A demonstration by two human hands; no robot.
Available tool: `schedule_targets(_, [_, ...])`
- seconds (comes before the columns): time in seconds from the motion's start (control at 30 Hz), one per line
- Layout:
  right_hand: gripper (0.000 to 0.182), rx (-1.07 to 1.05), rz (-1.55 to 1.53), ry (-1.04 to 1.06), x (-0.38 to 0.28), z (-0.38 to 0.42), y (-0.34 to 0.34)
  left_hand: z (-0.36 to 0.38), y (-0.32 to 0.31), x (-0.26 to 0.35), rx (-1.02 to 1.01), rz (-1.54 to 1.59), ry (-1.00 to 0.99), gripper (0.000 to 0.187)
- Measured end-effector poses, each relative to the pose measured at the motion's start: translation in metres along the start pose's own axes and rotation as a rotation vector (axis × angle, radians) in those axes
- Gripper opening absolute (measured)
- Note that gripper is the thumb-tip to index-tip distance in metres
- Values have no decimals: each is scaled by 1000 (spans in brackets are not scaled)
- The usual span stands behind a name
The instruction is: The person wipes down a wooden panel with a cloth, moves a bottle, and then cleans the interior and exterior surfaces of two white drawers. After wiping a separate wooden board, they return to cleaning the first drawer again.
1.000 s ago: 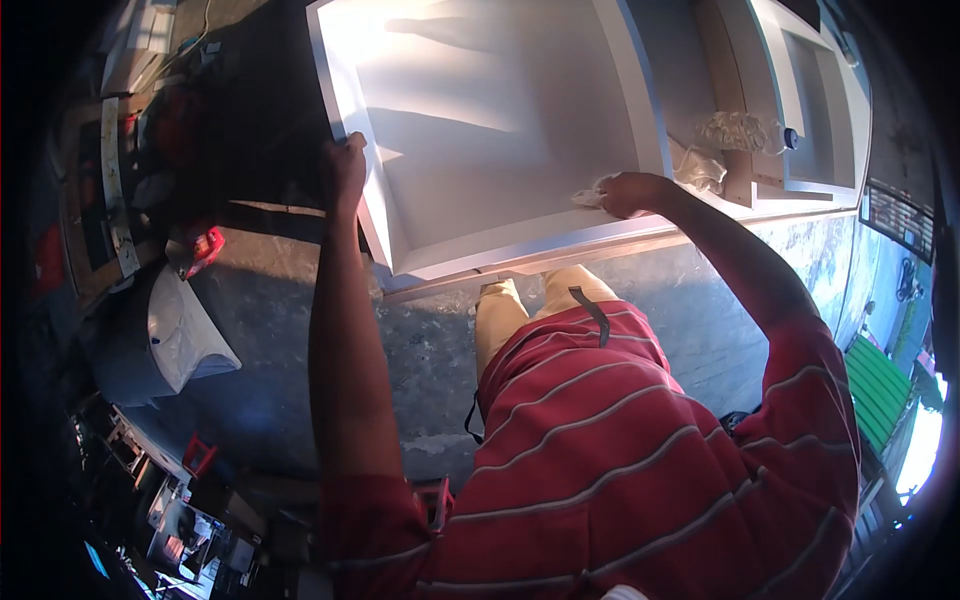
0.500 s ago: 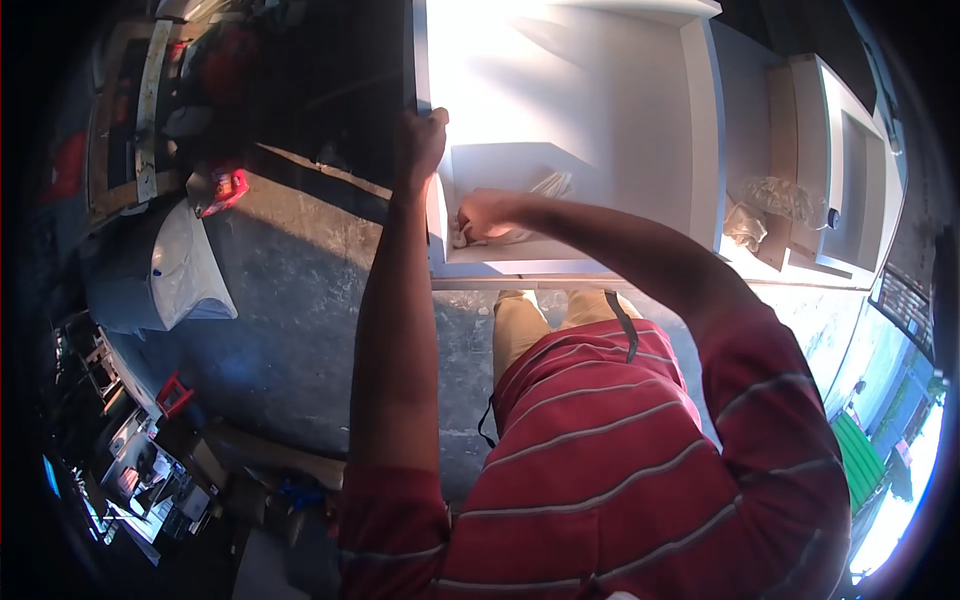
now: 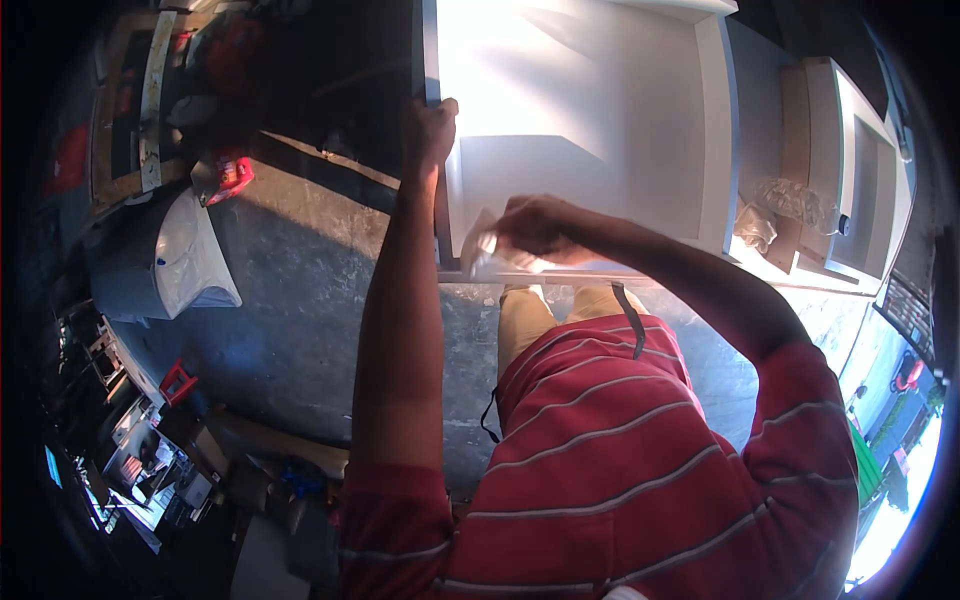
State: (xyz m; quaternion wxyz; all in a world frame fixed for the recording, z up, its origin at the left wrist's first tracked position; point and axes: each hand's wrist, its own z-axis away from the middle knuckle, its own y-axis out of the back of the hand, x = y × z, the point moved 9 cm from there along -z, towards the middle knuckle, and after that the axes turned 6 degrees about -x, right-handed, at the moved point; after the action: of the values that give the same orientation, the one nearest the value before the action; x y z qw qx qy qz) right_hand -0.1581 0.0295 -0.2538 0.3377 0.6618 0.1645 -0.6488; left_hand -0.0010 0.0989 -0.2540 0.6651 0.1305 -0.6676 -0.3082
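A large white shallow box with raised sides, like a cabinet carcass or drawer, lies in front of my body. My left hand is wrapped round its left side wall. Over the box's near left corner, my right hand grips a whitish cloth, which hangs down and is blurred by motion. Most of the right hand's fingertips are hidden behind the hand and cloth.
To the right stands another white box unit, with a bottle-like clear plastic thing and a crumpled cloth beside it. A red packet and a white sheet-covered object are on the left. Dark concrete floor lies below.
My right hand has lifted the cloth from the inside corner of the box and moved slightly right and toward my body. My left hand keeps its hold on the side wall.
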Motion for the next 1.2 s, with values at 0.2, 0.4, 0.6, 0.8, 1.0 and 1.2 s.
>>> schedule_targets(0.2, [35,-155,-53,-635,87,-19,-9,-5,-10,-28,-59,76,136,20])
schedule_targets(0.4, [28,-480,317,-454,72,-49,-61,-6,-11,-22,-76,20,19,24])
schedule_targets(0.6, [19,-553,579,-600,94,2,-12,-6,-7,-22,-45,70,35,23])
schedule_targets(0.8, [13,-198,531,-200,72,-55,-49,-1,-9,-22,-89,62,153,17])
schedule_targets(1.0, [6,-111,935,329,57,-62,0,-5,-16,-20,-103,-207,-228,16])
schedule_targets(1.2, [17,405,1129,-192,91,-120,151,6,3,18,-10,112,-106,49])
